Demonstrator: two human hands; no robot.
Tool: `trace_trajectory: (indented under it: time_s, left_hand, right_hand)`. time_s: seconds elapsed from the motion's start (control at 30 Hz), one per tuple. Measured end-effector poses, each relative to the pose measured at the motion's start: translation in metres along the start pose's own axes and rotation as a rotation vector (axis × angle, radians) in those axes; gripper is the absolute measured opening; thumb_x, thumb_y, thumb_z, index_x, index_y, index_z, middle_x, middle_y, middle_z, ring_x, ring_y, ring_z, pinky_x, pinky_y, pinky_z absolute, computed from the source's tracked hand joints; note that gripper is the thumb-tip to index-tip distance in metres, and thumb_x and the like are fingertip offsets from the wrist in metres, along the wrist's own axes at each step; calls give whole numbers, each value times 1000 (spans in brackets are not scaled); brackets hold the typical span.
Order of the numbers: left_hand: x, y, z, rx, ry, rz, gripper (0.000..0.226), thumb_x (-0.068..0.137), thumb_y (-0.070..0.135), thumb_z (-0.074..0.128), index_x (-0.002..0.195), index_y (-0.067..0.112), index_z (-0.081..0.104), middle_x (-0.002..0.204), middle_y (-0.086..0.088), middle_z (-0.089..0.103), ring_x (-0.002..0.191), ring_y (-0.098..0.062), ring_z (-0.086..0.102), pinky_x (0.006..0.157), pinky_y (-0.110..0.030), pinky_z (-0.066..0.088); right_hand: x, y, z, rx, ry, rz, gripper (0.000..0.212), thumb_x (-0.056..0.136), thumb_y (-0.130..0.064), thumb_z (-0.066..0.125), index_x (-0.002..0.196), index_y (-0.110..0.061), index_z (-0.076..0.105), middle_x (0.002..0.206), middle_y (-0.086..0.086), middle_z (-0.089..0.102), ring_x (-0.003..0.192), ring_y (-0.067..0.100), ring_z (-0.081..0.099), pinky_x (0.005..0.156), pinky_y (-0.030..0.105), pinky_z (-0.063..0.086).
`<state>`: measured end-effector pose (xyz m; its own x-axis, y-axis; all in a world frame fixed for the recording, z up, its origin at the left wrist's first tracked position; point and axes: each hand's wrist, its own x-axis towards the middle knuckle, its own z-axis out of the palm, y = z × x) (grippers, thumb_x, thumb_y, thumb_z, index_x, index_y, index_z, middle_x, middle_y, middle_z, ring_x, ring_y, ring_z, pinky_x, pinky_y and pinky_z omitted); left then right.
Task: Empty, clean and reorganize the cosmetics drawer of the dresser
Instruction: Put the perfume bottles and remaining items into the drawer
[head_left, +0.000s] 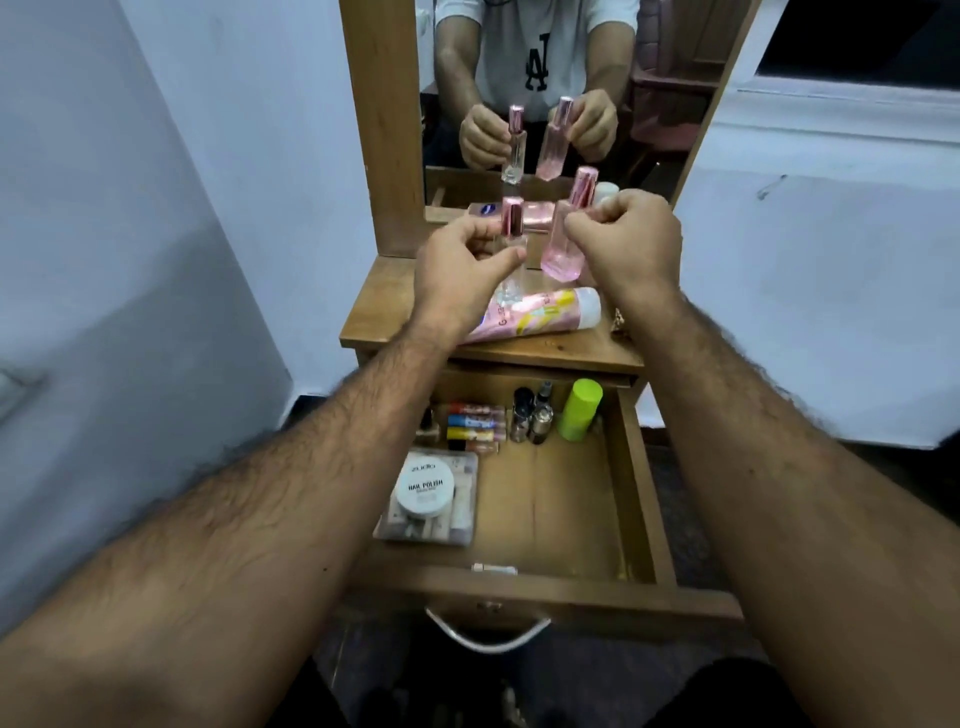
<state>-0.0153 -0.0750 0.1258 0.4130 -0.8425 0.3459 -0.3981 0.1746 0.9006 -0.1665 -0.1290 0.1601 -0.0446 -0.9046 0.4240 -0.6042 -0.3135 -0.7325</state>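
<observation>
Left hand (467, 260) pinching the clear perfume bottle (511, 244), right hand (626, 244) gripping the pink one (563, 244) above the dresser top (545, 348), so I'd stand both upright near the mirror (545, 78), clear of that lying tube (535, 314).

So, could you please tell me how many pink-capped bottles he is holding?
2: a small clear bottle in the left hand and a larger pink bottle in the right hand, both above the dresser top; the mirror repeats them.

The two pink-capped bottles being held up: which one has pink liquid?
The larger bottle in the right hand; the slimmer bottle in the left hand is clear.
</observation>
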Motion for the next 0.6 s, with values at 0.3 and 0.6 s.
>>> trace_trajectory:
  time_s: [0.3,0.6]
  left_hand:
    - [-118,-43,6,128,-124,-254,15,81,23,79,95,19,74,77,10,69,74,-7,66,74,-31,57]
    - [-146,-58,20,552,-293,-459,27,85,37,75,97,13,72,91,-4,72,85,-20,66,67,-27,46]
  right_hand:
    - [-114,51,-21,129,-338,187,16,75,-24,70,69,-9,69,68,1,67,68,18,62,72,45,56]
    - [-175,81,5,-169,-604,368,25,92,-21,65,68,-16,61,66,0,59,57,12,53,50,23,34]
